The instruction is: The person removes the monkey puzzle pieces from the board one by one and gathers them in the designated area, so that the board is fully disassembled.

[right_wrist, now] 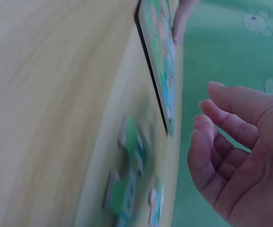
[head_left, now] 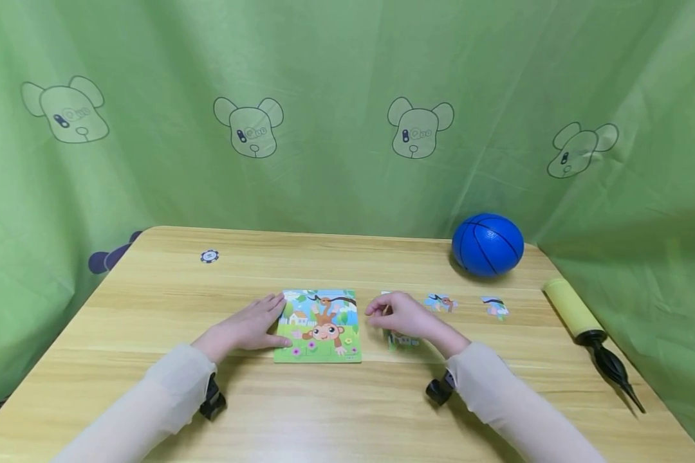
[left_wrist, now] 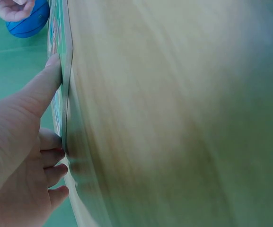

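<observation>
A square puzzle board (head_left: 318, 321) with a cartoon monkey hanging from a branch lies flat on the table. My left hand (head_left: 251, 325) rests at its left side, thumb stretched over the lower left corner and fingers along the upper left edge. In the left wrist view, that hand's thumb (left_wrist: 46, 85) lies on the board's picture side. My right hand (head_left: 402, 315) hovers right of the board, its fingers loosely bent and nothing between them. Beneath it, partly hidden, are loose puzzle pieces (head_left: 402, 339), also visible in the right wrist view as blurred green pieces (right_wrist: 122, 196).
Farther right lie a puzzle piece with a bird (head_left: 440, 302) and another piece (head_left: 494, 307). A blue ball (head_left: 488, 245) sits at the back right. By the right edge lies a yellow hand pump (head_left: 573, 312). A round chip (head_left: 210, 256) is at the back left.
</observation>
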{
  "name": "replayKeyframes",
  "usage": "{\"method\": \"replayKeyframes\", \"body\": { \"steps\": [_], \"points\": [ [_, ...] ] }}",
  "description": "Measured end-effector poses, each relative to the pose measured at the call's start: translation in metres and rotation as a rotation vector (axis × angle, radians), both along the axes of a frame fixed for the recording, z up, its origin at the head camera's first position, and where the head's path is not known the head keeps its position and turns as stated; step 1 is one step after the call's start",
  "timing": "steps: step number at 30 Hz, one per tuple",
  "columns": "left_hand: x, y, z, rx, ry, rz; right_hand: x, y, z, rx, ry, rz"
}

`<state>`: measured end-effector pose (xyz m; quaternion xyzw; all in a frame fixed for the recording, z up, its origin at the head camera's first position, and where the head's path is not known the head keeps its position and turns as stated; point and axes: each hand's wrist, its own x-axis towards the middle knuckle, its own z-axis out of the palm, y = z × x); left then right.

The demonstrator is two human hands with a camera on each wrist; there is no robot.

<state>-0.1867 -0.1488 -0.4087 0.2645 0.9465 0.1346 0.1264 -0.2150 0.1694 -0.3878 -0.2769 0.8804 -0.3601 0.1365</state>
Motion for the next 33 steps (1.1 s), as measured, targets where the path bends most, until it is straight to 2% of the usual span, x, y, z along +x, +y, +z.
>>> {"method": "replayKeyframes", "body": {
  "steps": [8, 15, 20, 25, 33],
  "points": [
    [-0.001, 0.001, -0.001, -0.002, -0.001, -0.001, -0.003, -0.029, -0.008, 0.03, 0.007, 0.055],
    [-0.001, 0.0, 0.0, -0.007, -0.004, -0.001, -0.005, -0.049, -0.013, 0.155, 0.116, 0.088],
    [-0.001, 0.001, -0.001, -0.014, -0.008, 0.004, -0.004, -0.058, -0.013, 0.245, 0.161, 0.098],
    [-0.001, 0.001, -0.002, -0.003, -0.004, 0.005, -0.004, -0.063, -0.011, 0.289, 0.166, 0.111],
    [-0.001, 0.001, 0.0, -0.006, -0.002, 0.002, -0.003, -0.065, -0.013, 0.326, 0.146, 0.088]
  ]
}}
